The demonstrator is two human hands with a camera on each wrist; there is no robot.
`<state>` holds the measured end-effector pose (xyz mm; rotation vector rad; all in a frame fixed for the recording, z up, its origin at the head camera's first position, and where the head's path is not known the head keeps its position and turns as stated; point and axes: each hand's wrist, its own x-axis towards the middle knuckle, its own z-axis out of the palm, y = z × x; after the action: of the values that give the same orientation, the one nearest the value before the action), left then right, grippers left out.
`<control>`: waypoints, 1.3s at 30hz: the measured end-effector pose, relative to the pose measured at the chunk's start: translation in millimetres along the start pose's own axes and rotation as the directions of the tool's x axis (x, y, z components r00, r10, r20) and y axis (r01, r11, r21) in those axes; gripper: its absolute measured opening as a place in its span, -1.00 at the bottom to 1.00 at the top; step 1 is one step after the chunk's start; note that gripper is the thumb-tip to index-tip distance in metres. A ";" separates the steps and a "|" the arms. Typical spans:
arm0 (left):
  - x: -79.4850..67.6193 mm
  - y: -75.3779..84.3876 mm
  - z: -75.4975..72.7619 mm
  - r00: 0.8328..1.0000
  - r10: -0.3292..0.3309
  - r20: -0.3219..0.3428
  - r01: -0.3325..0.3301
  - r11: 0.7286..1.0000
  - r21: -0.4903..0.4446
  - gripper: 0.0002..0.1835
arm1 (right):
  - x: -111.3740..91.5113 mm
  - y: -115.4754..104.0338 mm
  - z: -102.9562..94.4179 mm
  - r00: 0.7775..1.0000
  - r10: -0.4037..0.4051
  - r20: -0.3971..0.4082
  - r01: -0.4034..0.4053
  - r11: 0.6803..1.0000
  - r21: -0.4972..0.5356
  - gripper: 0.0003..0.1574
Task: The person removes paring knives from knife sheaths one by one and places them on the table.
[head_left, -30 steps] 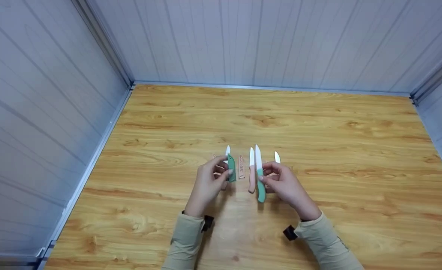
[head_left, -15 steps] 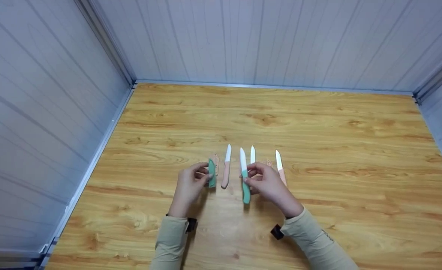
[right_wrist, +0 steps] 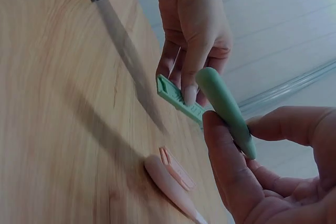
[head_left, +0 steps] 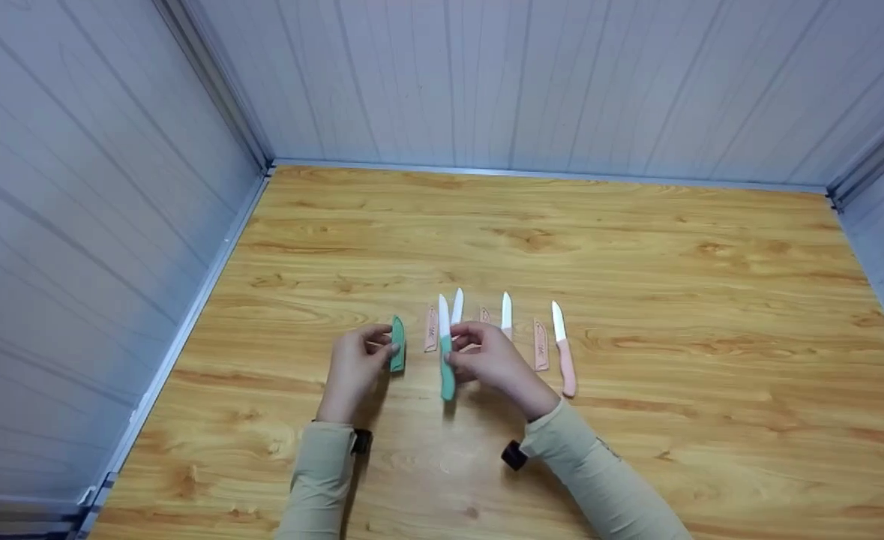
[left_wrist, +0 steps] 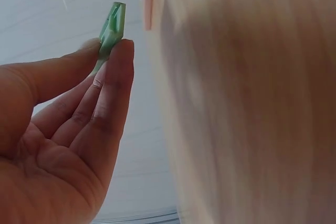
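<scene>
My left hand [head_left: 353,369] pinches a green knife sheath [head_left: 398,346] between thumb and fingers, above the table. In the left wrist view, the open end of the sheath [left_wrist: 116,19] shows beyond the fingertips. My right hand [head_left: 492,361] grips a knife with a white blade and green handle [head_left: 447,379], its blade pointing away from me. The sheath and the knife are apart, side by side. Behind the right hand lies a pink-handled knife [head_left: 458,304], its handle mostly hidden. The right wrist view shows the green handle [right_wrist: 223,103] pinched by the fingers.
On the wooden table [head_left: 674,315] lie a second pink-handled knife [head_left: 507,311], partly covered by the hand, and a third [head_left: 567,367] farther right. Pink sheaths lie among them: one at left [head_left: 431,330], one in the middle [head_left: 485,315], one at right [head_left: 540,346]. Pale panels [head_left: 486,90] enclose the table.
Both hands have moved left, carrying the green sheath and the green-handled knife. The pink knife and sheath at the right, partly covered before, now show fully.
</scene>
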<state>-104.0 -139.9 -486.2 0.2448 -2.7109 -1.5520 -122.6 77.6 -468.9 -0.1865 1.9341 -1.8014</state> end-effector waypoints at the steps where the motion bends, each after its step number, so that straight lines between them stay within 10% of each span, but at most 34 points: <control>1: 1.1 -1.4 -0.8 1.000 0.002 -0.003 -0.002 1.000 0.007 -0.72 | 2.0 -0.6 2.6 1.000 0.000 -0.002 0.000 1.000 -0.008 -0.50; 19: 21.4 -1.7 -22.4 0.982 -0.172 0.081 0.167 0.984 0.063 -0.76 | 46.0 -3.9 35.7 0.995 0.092 -0.043 -0.092 0.996 -0.011 -0.56; 39: 51.1 1.5 -22.0 0.980 -0.165 0.111 0.148 0.978 0.149 -0.84 | 67.3 -3.8 51.8 0.996 0.076 -0.049 -0.080 0.993 -0.087 -0.57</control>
<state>-152.8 -165.2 -477.4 0.3860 -2.9675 -1.4585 -159.6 2.3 -482.9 -0.0987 2.0267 -1.6843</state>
